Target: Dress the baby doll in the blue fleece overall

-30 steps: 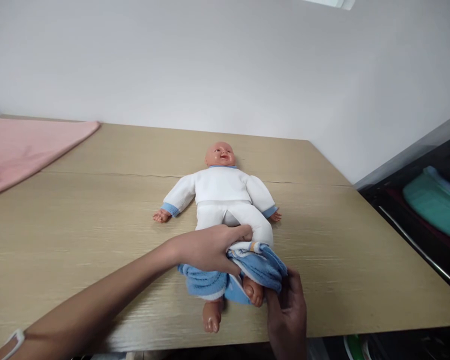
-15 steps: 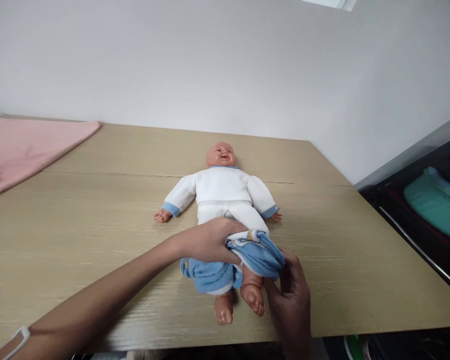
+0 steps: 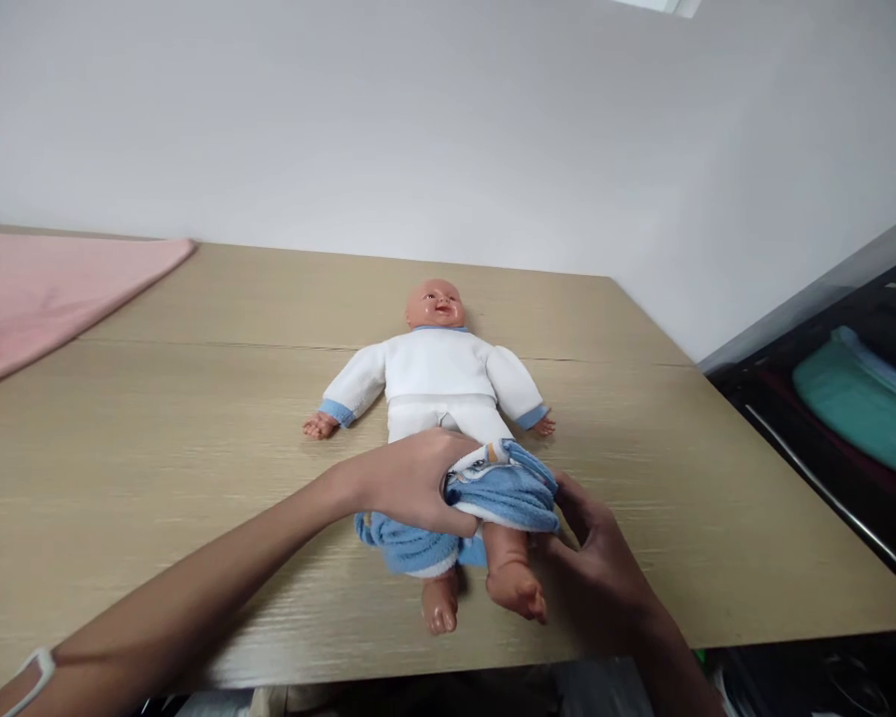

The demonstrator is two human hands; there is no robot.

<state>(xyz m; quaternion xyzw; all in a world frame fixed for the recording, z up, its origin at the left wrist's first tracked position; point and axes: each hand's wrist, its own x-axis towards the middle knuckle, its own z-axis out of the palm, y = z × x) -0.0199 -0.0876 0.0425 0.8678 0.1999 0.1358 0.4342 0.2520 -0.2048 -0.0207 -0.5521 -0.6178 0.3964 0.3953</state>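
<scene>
Scene: A plastic baby doll in a white knit suit with blue cuffs [image 3: 438, 383] lies on its back near the middle of the light wooden table [image 3: 156, 438], head at 12 o'clock, bare feet at 6 o'clock toward you.
Garment: Blue terry-cloth trousers with a white waistband [image 3: 485, 493] sit bunched around the doll's thighs and knees, over the white suit legs; both feet are already out of the leg holes.
Left hand: Your left hand [image 3: 410, 481] comes in from 8 o'clock, its grip clamped on the bunched cloth at the doll's right hip, thumb on top.
Right hand: Your right hand [image 3: 593, 543] sits at 4 o'clock of the doll, fingers curled against the trousers' edge beside the doll's left thigh; whether that grip is pinching the fabric or only pressing on it, the view does not show.
Step in hand: Judged from the cloth's position, you are drawing the trousers up toward the waist.
Doing it well: Pull both sides evenly toward 12 o'clock so the waistband stays level; smooth the folds off the knees rather than dragging one wad; keep the doll flat so it does not slide up the table.
Risk: The thick terry may well snag on the suit legs underneath.
Surroundings: A pink cloth [image 3: 37, 289] lies at 10 o'clock on the table; folded teal fabric on a dark shelf [image 3: 858, 398] sits at 3 o'clock.
</scene>
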